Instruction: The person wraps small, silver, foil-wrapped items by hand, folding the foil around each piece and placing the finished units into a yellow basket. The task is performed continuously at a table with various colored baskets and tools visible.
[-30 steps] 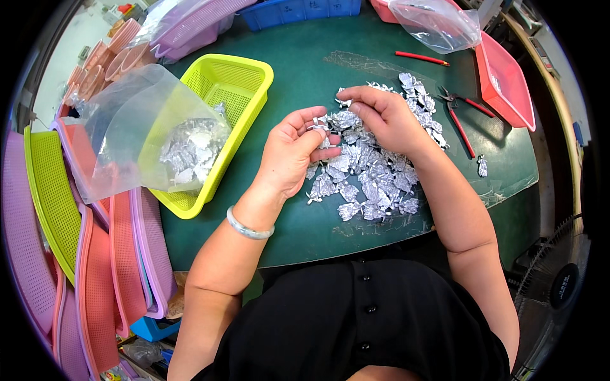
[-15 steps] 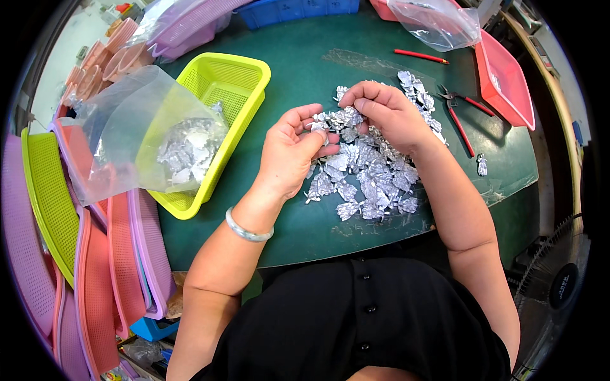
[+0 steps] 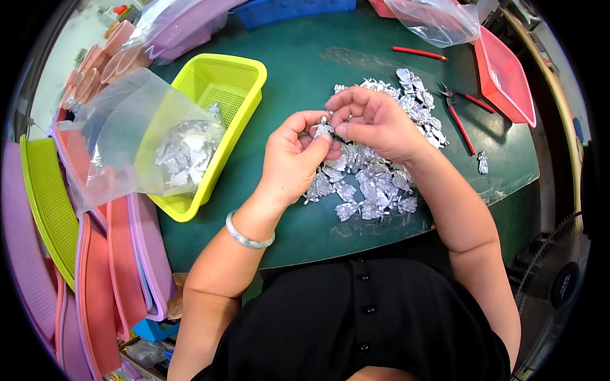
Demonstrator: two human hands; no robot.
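Left hand (image 3: 293, 151): pinched one metal piece (image 3: 323, 127); right hand (image 3: 380, 125): had come in beside it, grip unclear, bringing both to one spot

At twelve o'clock, the top edge crops a blue bin (image 3: 292, 14). At ten, a cloudy bag (image 3: 114, 136) hides part of a green basket (image 3: 219, 75). The right hand (image 3: 382, 127) covers some silver pieces (image 3: 378, 181).

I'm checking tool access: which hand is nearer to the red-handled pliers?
Right. The right hand is over the heap of silvery pieces, left of the pliers; the left hand is farther left, holding a silvery figure.
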